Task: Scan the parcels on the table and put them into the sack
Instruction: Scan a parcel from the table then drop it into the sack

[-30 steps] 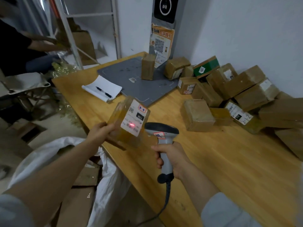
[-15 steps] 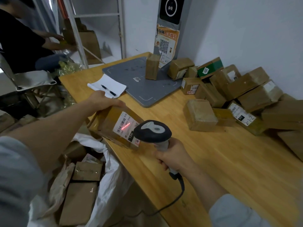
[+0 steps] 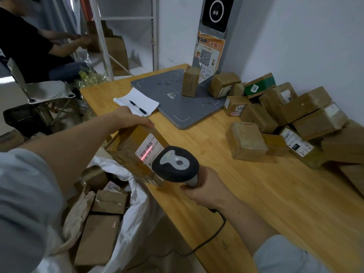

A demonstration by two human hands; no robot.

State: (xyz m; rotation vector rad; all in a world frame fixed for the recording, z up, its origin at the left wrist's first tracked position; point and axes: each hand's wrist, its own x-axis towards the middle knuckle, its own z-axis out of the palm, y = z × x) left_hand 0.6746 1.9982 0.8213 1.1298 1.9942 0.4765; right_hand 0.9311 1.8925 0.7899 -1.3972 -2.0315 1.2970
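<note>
At lower left, the sack [image 3: 143, 209] is seen open, with several boxes already inside. At centre, a parcel [image 3: 130, 150] is gripped from above by the left hand [image 3: 128, 120], over the table [image 3: 256, 203] edge. A red line is cast on its label by the scanner [image 3: 175, 164], whose handle is clasped by the right hand [image 3: 206, 190]. At right, a pile [image 3: 315, 121] is judged unscanned. The wooden top also bears a grey pad [image 3: 187, 115], and white walls are noted behind.

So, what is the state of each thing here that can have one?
left hand: grips the taped parcel from above.
right hand: grips the barcode scanner handle.
taped parcel: held tilted, label up.
barcode scanner: on, red line across the label.
sack: open, parcels inside.
pen: lying on the notepad.
</note>
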